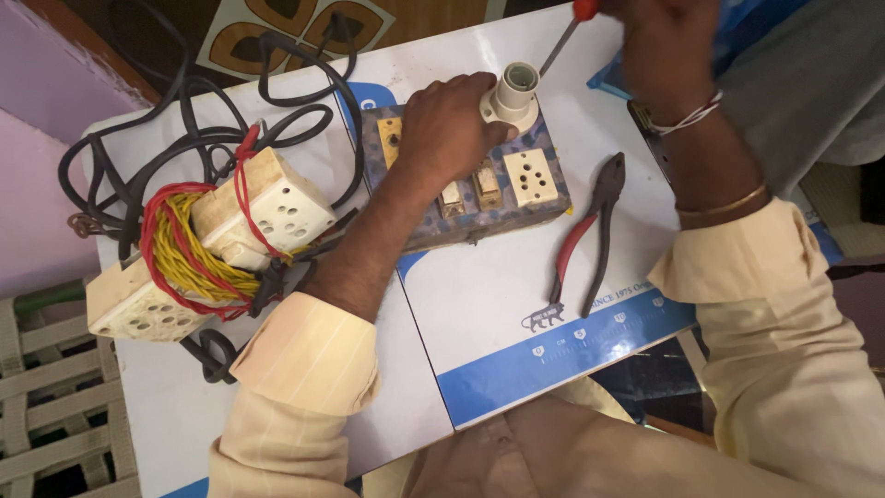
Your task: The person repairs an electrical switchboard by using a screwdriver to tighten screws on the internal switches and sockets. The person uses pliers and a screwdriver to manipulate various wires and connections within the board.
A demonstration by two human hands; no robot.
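On the white desk (498,304), nearest the person, lie red-handled pliers (590,235). Beyond them sits a switchboard (516,198) with a socket and switches. The left hand (452,124) closes around the base of a white bulb holder (513,92) on the board's far edge. Farthest, the right hand (659,41) grips a red-handled screwdriver (564,32), tip beside the holder.
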